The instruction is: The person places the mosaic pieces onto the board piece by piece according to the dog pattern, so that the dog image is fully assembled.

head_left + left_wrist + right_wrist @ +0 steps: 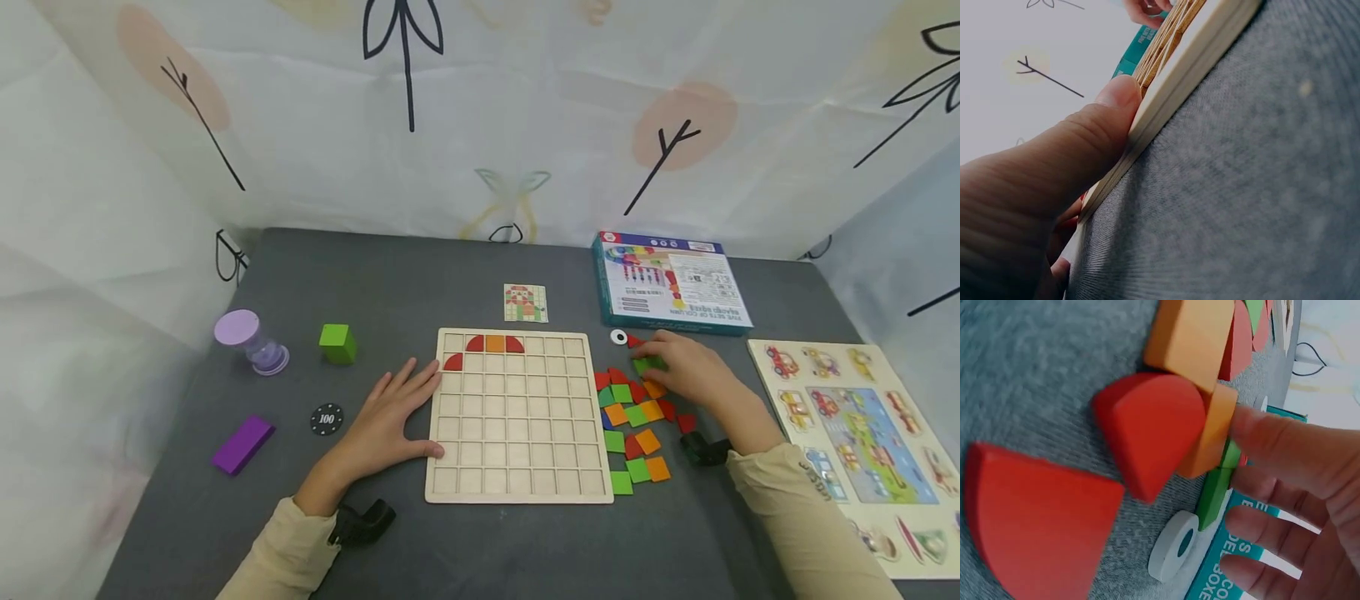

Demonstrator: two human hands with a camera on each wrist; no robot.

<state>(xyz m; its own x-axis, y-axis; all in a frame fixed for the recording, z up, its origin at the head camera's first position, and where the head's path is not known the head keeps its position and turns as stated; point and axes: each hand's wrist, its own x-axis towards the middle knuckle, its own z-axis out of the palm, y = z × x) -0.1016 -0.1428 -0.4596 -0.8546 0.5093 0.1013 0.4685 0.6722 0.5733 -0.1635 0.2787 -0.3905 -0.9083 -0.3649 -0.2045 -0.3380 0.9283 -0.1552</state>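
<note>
A pale wooden grid board [517, 433] lies on the dark table, with several red quarter-round pieces [453, 362] and an orange square [495, 343] in its top rows. My left hand [393, 417] is spread along the board's left side. Its thumb [1104, 125] touches the edge in the left wrist view. Over the top of the loose coloured pieces is my right hand [686, 367], fingers apart. Near its fingertips are green pieces [1213, 497], an orange block [1210, 431] and a small red piece [633, 342]. Closer to the right wrist camera lies a red quarter-round block [1150, 431].
Behind the board lies a pattern card [525, 303], with a boxed game [675, 283] at back right. A picture puzzle board [862, 450] occupies the right. On the left are a purple timer [258, 342], a green cube [337, 344], a purple block [243, 445] and a black disc [327, 419].
</note>
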